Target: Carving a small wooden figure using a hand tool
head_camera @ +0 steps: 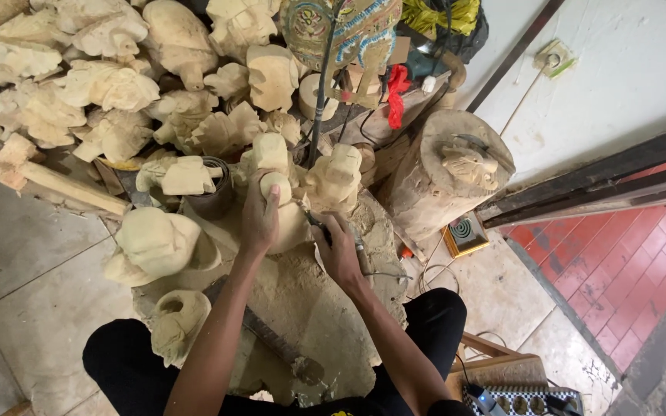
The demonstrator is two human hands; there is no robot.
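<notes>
Carving: you are working a pale wooden figure (pixel 287 219) that stands on the sawdust-caked block (pixel 310 300) between your knees, directly under both hands.
Left hand: your left hand (pixel 260 219) wraps the rounded top of the figure, fingers curled over it, steadying it upright.
Right hand: your right hand (pixel 341 250) is closed around a slim carving tool (pixel 316 226), its tip meeting the figure's side just beside your left thumb.
Doing it well: keep the blade angled away from the steadying fingers, take thin shavings, and press the piece down so that it cannot twist; a slip here would likely run toward your left hand.
Material: soft, cream-coloured raw wood, matt and unsanded, with knobbly, half-shaped contours.
Beyond the hands: a heap of similar rough carvings (pixel 109 85) is piled ahead and to the left.
Near your left forearm: two bulbous blanks (pixel 156 246) lie on the tiled floor (pixel 17 254).
Right of your right hand: a thick log stump (pixel 441 189) carries a small carved head (pixel 468 166).
</notes>
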